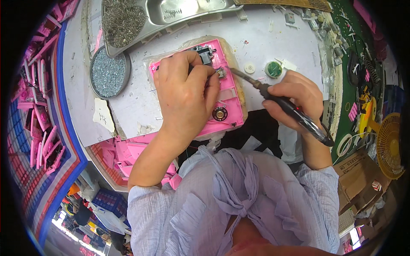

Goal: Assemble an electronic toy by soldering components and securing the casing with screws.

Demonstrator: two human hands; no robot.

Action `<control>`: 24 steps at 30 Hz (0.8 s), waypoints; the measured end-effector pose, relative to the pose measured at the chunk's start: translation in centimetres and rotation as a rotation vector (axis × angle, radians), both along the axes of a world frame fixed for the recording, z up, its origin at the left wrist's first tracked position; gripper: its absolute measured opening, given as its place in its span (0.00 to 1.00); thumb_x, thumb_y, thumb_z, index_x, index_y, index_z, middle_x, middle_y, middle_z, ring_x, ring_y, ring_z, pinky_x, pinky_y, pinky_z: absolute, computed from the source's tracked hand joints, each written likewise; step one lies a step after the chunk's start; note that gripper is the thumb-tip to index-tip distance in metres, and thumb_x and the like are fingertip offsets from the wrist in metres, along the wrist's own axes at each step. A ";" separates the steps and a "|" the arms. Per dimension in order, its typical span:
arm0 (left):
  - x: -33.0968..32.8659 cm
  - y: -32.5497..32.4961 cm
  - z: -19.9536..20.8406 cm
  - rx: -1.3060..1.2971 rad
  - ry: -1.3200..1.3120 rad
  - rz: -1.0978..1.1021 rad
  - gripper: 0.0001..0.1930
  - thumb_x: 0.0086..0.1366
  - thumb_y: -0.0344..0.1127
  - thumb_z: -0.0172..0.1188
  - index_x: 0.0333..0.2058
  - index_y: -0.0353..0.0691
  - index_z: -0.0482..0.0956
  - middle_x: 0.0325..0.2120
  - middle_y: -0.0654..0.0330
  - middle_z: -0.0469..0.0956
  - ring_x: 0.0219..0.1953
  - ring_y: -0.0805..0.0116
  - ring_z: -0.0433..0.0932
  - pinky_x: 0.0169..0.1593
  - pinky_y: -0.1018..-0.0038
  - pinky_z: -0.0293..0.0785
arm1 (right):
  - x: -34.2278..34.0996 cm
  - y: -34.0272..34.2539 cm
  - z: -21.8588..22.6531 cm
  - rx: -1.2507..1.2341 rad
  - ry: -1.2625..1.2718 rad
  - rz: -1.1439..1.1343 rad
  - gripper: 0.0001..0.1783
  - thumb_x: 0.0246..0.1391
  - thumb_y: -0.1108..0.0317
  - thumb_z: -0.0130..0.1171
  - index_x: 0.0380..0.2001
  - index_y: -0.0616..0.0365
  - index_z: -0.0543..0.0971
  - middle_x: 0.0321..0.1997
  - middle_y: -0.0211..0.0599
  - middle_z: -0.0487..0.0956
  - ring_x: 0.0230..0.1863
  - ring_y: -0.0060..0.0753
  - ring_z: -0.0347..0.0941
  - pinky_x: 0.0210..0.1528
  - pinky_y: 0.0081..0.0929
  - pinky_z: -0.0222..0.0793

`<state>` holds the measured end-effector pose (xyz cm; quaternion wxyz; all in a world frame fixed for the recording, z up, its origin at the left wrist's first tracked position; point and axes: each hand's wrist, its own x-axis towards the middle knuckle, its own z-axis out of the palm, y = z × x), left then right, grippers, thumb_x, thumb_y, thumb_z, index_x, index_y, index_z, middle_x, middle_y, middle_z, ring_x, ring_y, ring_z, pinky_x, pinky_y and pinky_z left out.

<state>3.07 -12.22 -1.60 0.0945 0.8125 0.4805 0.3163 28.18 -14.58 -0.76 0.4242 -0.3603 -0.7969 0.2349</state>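
Observation:
A pink plastic casing lies on the worktable in front of me, with a black mechanism near its far side and a small round speaker near its close corner. My left hand rests over the casing, thumb and fingers pinched together beside a small metal part. Whatever sits between those fingertips is hidden. In my right hand is a soldering iron with a glossy black handle. Its tip points left, just by the casing's right edge and close to the metal part.
A metal tray holding many small springs and screws spans the far side. Left of the casing is a round dish of small screws. A green round spool and a white disc lie to the right. Pink parts fill a bag at far left.

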 end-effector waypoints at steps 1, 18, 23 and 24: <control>0.0 0.0 0.0 0.000 0.003 -0.002 0.08 0.49 0.29 0.71 0.29 0.40 0.81 0.34 0.60 0.74 0.38 0.58 0.71 0.40 0.62 0.64 | 0.2 -0.1 0.3 -0.008 0.005 -0.027 0.20 0.41 0.73 0.77 0.38 0.60 0.80 0.27 0.38 0.82 0.21 0.36 0.73 0.24 0.28 0.67; 0.1 -0.2 0.6 -0.021 0.067 0.007 0.09 0.51 0.30 0.72 0.31 0.42 0.83 0.35 0.61 0.74 0.38 0.58 0.72 0.43 0.62 0.62 | 1.1 -0.9 1.1 -0.002 0.059 -0.065 0.21 0.42 0.73 0.78 0.39 0.61 0.80 0.22 0.35 0.78 0.19 0.33 0.71 0.22 0.26 0.63; 0.0 -0.3 0.5 -0.018 0.061 0.003 0.09 0.51 0.30 0.72 0.32 0.42 0.84 0.35 0.61 0.75 0.38 0.59 0.72 0.43 0.63 0.62 | 1.0 -1.0 1.2 -0.007 0.064 -0.069 0.20 0.42 0.73 0.78 0.39 0.61 0.80 0.22 0.34 0.78 0.19 0.33 0.70 0.21 0.26 0.63; 0.0 -0.3 0.5 -0.016 0.058 0.002 0.09 0.51 0.30 0.72 0.32 0.42 0.84 0.35 0.61 0.75 0.38 0.60 0.72 0.43 0.63 0.62 | 1.0 -1.0 1.2 -0.005 0.063 -0.068 0.21 0.41 0.73 0.78 0.39 0.61 0.80 0.22 0.34 0.78 0.19 0.33 0.71 0.21 0.26 0.63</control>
